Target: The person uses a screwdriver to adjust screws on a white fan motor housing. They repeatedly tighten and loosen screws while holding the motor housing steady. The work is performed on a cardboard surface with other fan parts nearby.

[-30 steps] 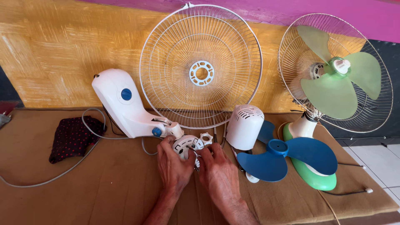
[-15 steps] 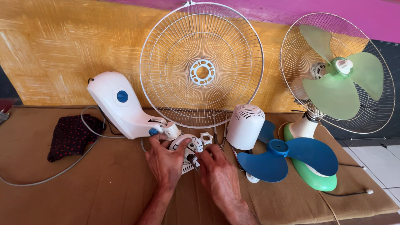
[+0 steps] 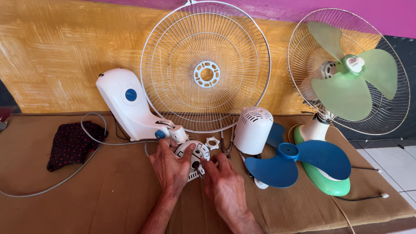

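A white fan motor housing (image 3: 195, 157) lies on the brown cloth, joined to a white fan stand body (image 3: 130, 106) with a blue knob. My left hand (image 3: 170, 167) grips the motor's left side. My right hand (image 3: 223, 184) presses against the motor's right side, fingers curled at a dark part on its front; what they pinch is hidden. A small white ring nut (image 3: 212, 142) rests just behind the motor.
A white wire grille (image 3: 207, 65) leans on the yellow wall. A white rear motor cover (image 3: 252, 129), a blue blade (image 3: 299, 162), a green-bladed fan (image 3: 349, 73) with green base stand right. A dark dotted cloth (image 3: 71, 143) and grey cable (image 3: 65, 180) lie left.
The view shifted slightly, and both hands moved a little closer on the motor, the left thumb now over its top edge. The other objects stayed put.
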